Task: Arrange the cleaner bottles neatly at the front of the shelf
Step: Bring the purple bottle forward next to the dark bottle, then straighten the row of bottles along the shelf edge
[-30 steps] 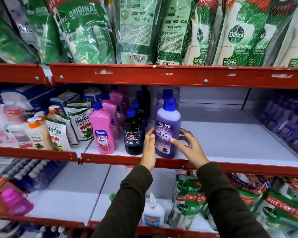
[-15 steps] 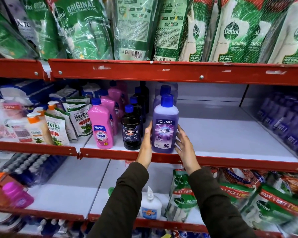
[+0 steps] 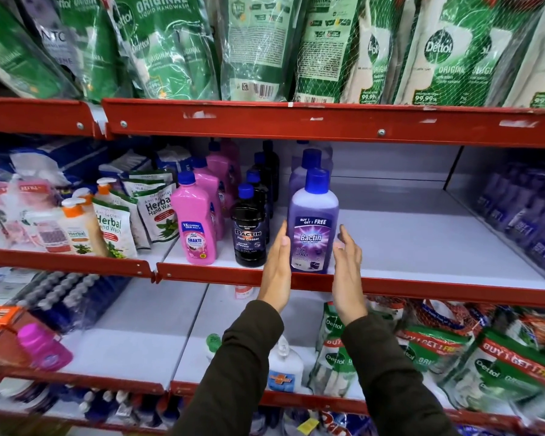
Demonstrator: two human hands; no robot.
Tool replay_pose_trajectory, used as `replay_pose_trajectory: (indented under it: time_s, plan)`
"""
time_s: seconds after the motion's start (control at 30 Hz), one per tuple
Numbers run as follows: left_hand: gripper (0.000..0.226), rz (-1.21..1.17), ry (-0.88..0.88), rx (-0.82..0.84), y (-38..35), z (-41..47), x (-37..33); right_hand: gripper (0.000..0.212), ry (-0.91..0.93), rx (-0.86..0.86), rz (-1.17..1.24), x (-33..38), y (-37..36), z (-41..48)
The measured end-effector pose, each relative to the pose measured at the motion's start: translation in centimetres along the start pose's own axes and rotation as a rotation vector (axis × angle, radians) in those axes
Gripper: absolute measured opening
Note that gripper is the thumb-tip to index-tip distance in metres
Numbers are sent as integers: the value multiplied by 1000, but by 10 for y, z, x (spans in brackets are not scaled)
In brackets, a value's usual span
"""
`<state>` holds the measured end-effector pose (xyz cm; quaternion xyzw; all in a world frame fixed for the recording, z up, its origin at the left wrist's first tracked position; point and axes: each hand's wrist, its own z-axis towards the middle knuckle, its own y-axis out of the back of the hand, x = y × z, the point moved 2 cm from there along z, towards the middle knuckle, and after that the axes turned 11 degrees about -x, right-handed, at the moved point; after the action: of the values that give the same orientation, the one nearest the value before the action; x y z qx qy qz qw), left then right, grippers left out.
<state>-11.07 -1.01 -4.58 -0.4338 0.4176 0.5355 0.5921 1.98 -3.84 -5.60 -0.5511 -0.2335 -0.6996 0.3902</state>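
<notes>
A purple Bactin floor cleaner bottle [image 3: 312,234] with a blue cap stands upright at the front edge of the white middle shelf [image 3: 422,240]. My left hand [image 3: 276,272] is flat, its fingertips resting against the bottle's left side. My right hand [image 3: 348,275] is open just to the right of the bottle, a small gap away. To the left stand a black Bactin bottle [image 3: 249,237] and a pink Shakti bottle [image 3: 195,225], each heading a row running back. Another purple bottle [image 3: 301,174] stands behind the front one.
The red shelf lip [image 3: 422,286] runs below the bottles. Herbal hand wash pouches [image 3: 114,228] and pump bottles sit to the left. More purple bottles [image 3: 523,215] lie at the far right. Green Dettol pouches [image 3: 447,55] hang over the shelf above; other Dettol packs fill the shelf below.
The purple bottle stays at the shelf front. Both hands have slackened from pressing its sides: the right hand has come off it and the left has flattened.
</notes>
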Motion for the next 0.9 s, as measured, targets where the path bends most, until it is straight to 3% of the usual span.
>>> replay_pose_trajectory:
  time_s: [0.1, 0.17, 0.23, 0.33, 0.5, 0.7, 0.9]
  plan:
    - [49, -8, -83, -245, 16, -5, 8, 42, 202, -197, 48, 3, -11, -26]
    - [46, -58, -118, -385, 35, -2, 10, 32, 278, -187, 71, 3, -28, -43]
    - [52, -90, -102, -437, 52, 7, 11, 36, 247, -81, 101, 1, -51, -53]
    - [65, -126, -2, -376, 72, 27, 11, 48, 54, 81, 168, -1, -90, -51]
    - [62, -204, 139, -160, 87, 53, 8, 39, -163, 178, 272, 4, -135, -21]
    - [45, -150, 128, -46, 100, 60, 11, 40, -152, 192, 227, 5, -136, -23]
    - [57, -59, 99, -39, 109, 49, 17, 49, -147, 195, 151, 6, -128, -34]
